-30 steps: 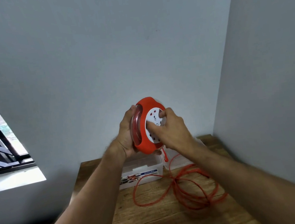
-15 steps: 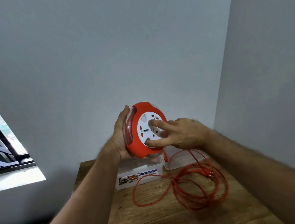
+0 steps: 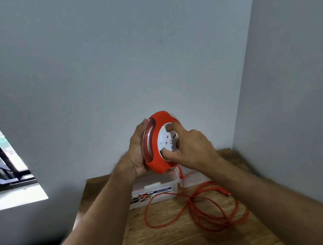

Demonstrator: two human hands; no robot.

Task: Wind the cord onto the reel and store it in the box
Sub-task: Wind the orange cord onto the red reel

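Head view shows us the reel (image 3: 155, 143), an orange plastic drum with a clear side wall and a white socket face, held up in the air above the far end of the table (image 3: 171, 241), its face turned toward us and slightly to the right. We judge it rigid and light enough for one hand, with smooth moulded plastic that could slip if gripped only at the rim, so the sound hold is the one we have: our left hand (image 3: 137, 149) cups the back and edge, fingers curled out of sight behind the drum and thumb along the clear wall. Our right hand (image 3: 188, 147) sits on the white face, its fingers (image 3: 170, 128) spread and pressing at separate spots, thumb low and a fingertip high, which we take as the grip for turning the centre to wind. The cord (image 3: 208, 212) hangs from the bottom of the reel and lies in loose, overlapping orange loops on the table; it looks thin, limp and prone to tangle, so we expect it to feed best if the loops are left free to slide. Just below the reel stands the box (image 3: 154, 190), a white plastic tub with a printed label, touching the nearest loop.
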